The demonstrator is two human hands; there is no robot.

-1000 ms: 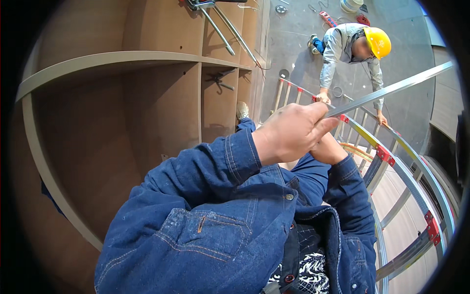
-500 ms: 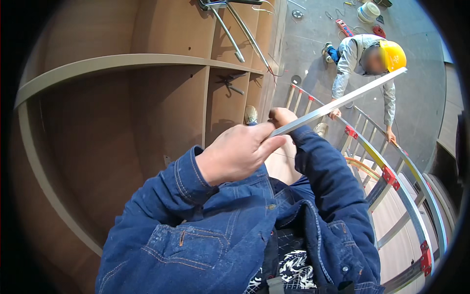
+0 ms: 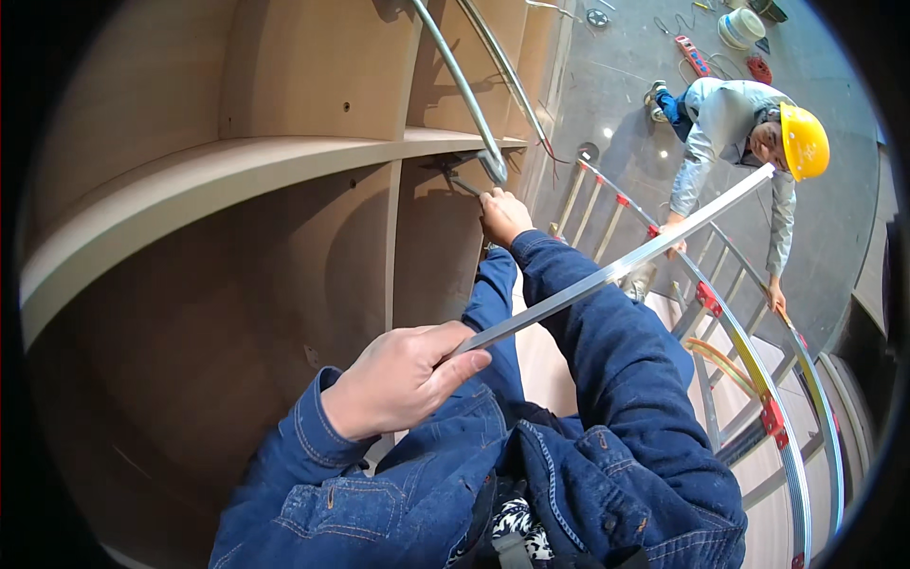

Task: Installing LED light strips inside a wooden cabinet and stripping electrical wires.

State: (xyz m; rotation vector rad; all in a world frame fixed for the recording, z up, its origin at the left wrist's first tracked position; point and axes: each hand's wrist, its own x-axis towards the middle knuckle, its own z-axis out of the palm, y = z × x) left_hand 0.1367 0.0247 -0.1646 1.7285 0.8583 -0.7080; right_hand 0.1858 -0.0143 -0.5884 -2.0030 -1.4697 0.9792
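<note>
Left hand (image 3: 403, 379): closed on the near end of a long, flat metal strip (image 3: 616, 270), thumb and fingers pinching it. A second ago both hands were together on this strip, close to the chest; half a second ago the left hand alone was seen gripping it. The strip is now carried by one hand only, so control of its far end is reduced.

Right hand (image 3: 502, 216): now extended away from the strip, down to the wooden shelf unit (image 3: 284, 171). It rests near the lower end of a curved metal tube (image 3: 464, 95) at the shelf's front edge. Whether the fingers are clamped on that tube or its fitting cannot be told.

The strip runs from the left hand up and right, away from the shelf unit, crossing above the ladder (image 3: 749, 351).

Beyond the strip's far end, a person in a yellow hard hat (image 3: 806, 140) stands on the grey floor (image 3: 616, 76), both hands on the ladder rails.
</note>
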